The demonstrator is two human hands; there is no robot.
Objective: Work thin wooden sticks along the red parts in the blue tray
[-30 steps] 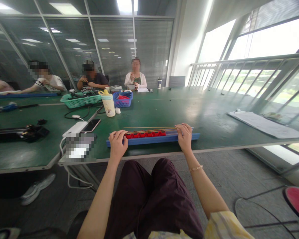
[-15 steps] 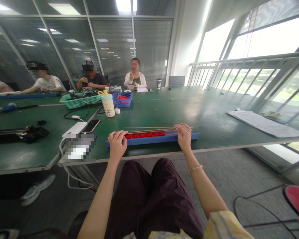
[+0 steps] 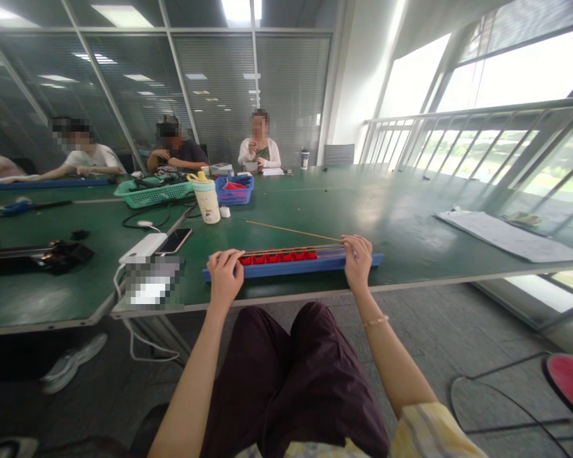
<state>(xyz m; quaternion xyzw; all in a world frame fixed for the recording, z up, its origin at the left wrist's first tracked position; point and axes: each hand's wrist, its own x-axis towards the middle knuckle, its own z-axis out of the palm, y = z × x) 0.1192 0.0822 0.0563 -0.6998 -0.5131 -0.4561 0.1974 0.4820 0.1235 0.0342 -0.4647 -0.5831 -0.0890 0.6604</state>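
The left hand (image 3: 226,273) curls over the left end of the blue rail (image 3: 291,271), near the table (image 3: 410,210) edge; its grip I cannot tell. Red pieces (image 3: 277,256) line the rail. Beyond them slants a stick (image 3: 291,230), seemingly pinched by the right hand (image 3: 358,257); a loose pinch could drop it. No writing is legible.

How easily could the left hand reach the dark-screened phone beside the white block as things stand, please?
Probably yes: only the green tabletop shows between the left hand and the dark-screened phone, which lies nearby; the hand would first have to leave the blue rail.
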